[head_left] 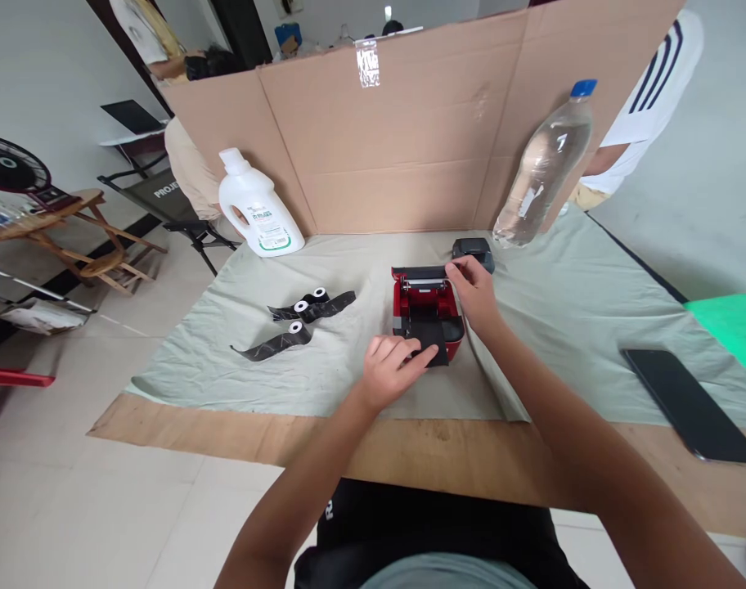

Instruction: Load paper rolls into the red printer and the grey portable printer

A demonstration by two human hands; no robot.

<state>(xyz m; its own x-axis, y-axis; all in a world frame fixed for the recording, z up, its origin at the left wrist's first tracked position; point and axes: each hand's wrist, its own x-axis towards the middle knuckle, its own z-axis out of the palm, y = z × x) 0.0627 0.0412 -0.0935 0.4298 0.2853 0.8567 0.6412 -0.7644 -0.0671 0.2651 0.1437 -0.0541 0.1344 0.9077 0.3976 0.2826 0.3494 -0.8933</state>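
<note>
A small red-and-black printer (399, 308) stands on the cloth in front of me, its black lid (419, 272) raised. A black paper strip (433, 334) runs out over its front edge. My left hand (391, 368) is closed at the near end of this strip, with thumb and forefinger on it. At the lid's right end, my right hand (474, 290) grips the corner between thumb and fingers. Left of the printer lie several black paper rolls (295, 327) with white ends and loose tails. Behind my right hand sits a dark grey device (473, 252), partly hidden.
A cardboard screen (397, 155) closes off the back. Against it lean a white jug (259, 204) and a clear bottle (548, 168) with a blue cap. A black phone (689, 401) lies at the right. Beyond the screen, parts of other people show.
</note>
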